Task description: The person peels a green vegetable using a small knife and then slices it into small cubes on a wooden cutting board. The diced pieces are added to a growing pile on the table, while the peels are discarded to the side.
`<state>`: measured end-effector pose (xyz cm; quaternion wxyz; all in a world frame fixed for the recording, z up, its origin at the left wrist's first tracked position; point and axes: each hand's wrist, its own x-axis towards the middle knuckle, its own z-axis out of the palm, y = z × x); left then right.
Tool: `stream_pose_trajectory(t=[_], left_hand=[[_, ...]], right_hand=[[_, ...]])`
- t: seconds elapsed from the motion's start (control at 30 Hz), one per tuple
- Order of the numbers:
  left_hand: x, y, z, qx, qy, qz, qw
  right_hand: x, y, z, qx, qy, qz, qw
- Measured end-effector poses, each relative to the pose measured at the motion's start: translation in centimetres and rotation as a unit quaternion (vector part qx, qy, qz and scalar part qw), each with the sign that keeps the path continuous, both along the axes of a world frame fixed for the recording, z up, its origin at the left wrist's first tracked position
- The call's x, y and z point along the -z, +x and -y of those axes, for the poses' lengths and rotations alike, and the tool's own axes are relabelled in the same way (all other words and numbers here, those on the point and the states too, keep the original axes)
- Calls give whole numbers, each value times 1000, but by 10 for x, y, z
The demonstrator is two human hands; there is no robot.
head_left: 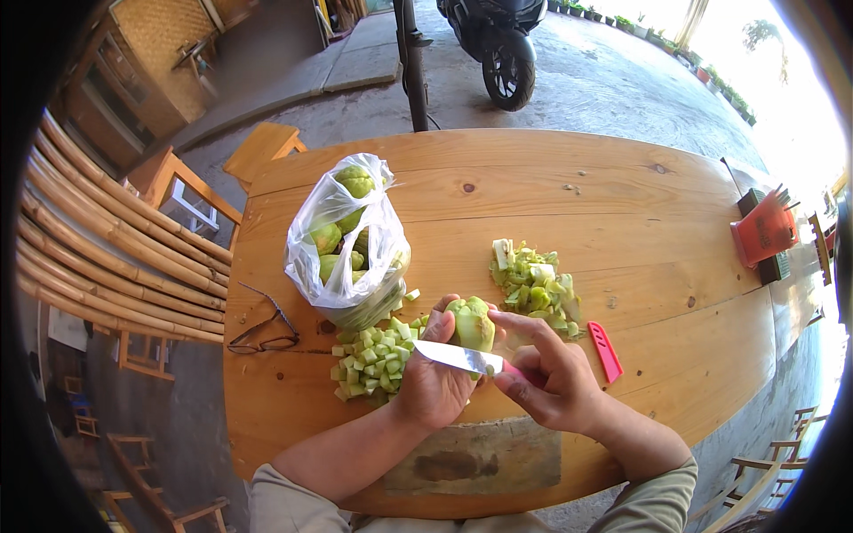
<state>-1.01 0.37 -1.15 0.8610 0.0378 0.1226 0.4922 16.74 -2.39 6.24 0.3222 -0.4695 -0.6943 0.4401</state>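
Observation:
My left hand [428, 389] is closed round a pale green, partly peeled chayote [473, 327] above the table. In my right hand [553, 380] is the pink handle of a knife [451, 355], its blade pointing left just in front of the chayote. My right forefinger reaches up to the chayote's side. A heap of diced chayote [371, 362] lies beside my left hand. Beyond my right hand sits a pile of green peelings and scraps [538, 293]. Whole chayotes [355, 182] fill a white plastic bag [306, 266] standing behind the diced heap.
A stained wooden board [524, 457] lies at the near edge of the wooden table [569, 164]. Eyeglasses [291, 339] rest at the left, a pink blade cover [605, 352] at the right. An orange-red container [766, 229] of thin sticks stands far right. Beyond is a parked motorbike [511, 75].

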Motion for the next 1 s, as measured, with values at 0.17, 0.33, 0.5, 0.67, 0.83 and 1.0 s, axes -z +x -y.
stream_pose_trajectory(t=[0.17, 0.33, 0.5, 0.67, 0.83, 1.0], left_hand=[[2, -1, 1, 4, -15, 12, 1000], [6, -3, 0, 20, 11, 37, 999], [3, -2, 0, 18, -9, 10, 1000], [-5, -1, 1, 16, -47, 0, 999], [-2, -1, 4, 23, -30, -3, 999], [2, 0, 4, 23, 27, -22, 999]], right_hand=[[3, -1, -1, 8, 2, 10, 1000], [4, -1, -1, 11, 14, 22, 1000], [5, -3, -1, 19, 23, 8, 1000], [6, -2, -1, 18, 24, 13, 999], [9, -3, -2, 26, 51, 5, 998], [5, -5, -2, 36, 54, 0, 998]])
